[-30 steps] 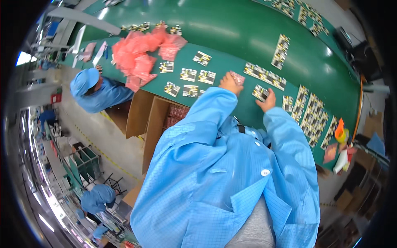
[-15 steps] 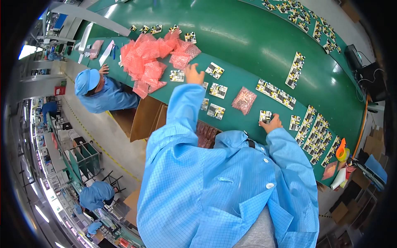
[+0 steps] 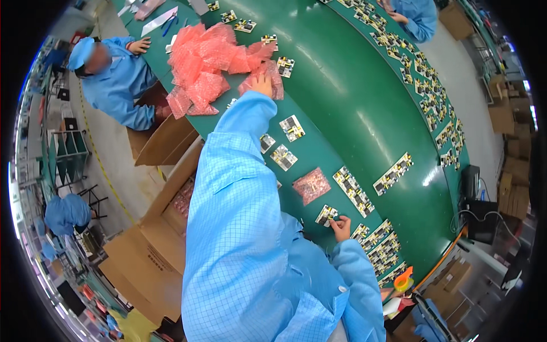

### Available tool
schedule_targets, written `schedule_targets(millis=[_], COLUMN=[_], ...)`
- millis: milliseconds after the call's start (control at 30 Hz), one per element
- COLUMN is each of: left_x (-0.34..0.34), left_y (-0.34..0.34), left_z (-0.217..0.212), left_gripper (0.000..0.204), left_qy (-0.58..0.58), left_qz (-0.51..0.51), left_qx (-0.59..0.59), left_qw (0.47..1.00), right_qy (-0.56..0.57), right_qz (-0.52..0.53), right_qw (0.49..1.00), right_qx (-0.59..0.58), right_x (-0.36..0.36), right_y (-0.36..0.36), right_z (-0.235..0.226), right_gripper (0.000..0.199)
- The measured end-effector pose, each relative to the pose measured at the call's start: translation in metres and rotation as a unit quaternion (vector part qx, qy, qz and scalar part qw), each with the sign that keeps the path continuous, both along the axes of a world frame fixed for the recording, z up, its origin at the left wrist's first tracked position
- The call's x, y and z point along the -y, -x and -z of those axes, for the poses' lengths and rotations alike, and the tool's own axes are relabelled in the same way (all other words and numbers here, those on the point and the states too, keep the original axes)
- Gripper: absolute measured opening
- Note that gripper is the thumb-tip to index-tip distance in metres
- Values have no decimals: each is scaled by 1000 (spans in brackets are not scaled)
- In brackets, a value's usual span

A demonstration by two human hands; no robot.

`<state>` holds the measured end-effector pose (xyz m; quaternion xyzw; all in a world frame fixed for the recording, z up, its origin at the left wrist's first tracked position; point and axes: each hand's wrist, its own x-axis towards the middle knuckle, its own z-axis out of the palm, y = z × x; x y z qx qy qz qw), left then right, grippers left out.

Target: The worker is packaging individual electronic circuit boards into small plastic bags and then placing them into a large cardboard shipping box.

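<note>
The left hand (image 3: 262,84) reaches far up the frame, arm stretched out in a blue sleeve, and rests on the pile of pink bubble bags (image 3: 212,62) at the upper centre of the green tabletop (image 3: 353,108). Its fingers lie on the edge of a bag, but whether they have closed on it cannot be told. The right hand (image 3: 342,227) sits low in the frame, right of centre, with fingertips pinching the edge of a small circuit board (image 3: 327,215) that lies flat on the tabletop. Just above and left of that board lies a single filled pink bag (image 3: 311,185), and beside it a row of boards (image 3: 353,191). Two more boards (image 3: 288,142) lie between the hands, next to the sleeve. Further boards line the tabletop's far edge at the upper right. An open cardboard box (image 3: 165,199) stands at the left, beside a seated person in blue (image 3: 114,74) in the upper left of the frame.
</note>
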<state>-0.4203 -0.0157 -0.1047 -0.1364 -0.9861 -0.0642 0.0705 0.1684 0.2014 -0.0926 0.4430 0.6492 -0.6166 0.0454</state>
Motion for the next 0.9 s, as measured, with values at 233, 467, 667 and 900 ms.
schedule_targets(millis=[233, 467, 667, 900], left_x=[4, 90, 112, 145], left_y=[-17, -35, -45, -36], left_z=[-82, -109, -94, -86], left_gripper=[38, 58, 85, 53], left_qy=[-35, -33, -174, -100], left_qz=[67, 110, 124, 157], left_qx=[31, 16, 101, 89], left_qw=[997, 993, 972, 978], right_qy=[19, -28, -331, -341], right_qz=[28, -11, -22, -78], right_qw=[999, 998, 918, 913], right_qx=[-6, 48, 217, 212], right_x=[-7, 5, 53, 55], right_y=[2, 27, 62, 70], right_z=[-10, -18, -34, -38], right_gripper=[40, 59, 88, 75])
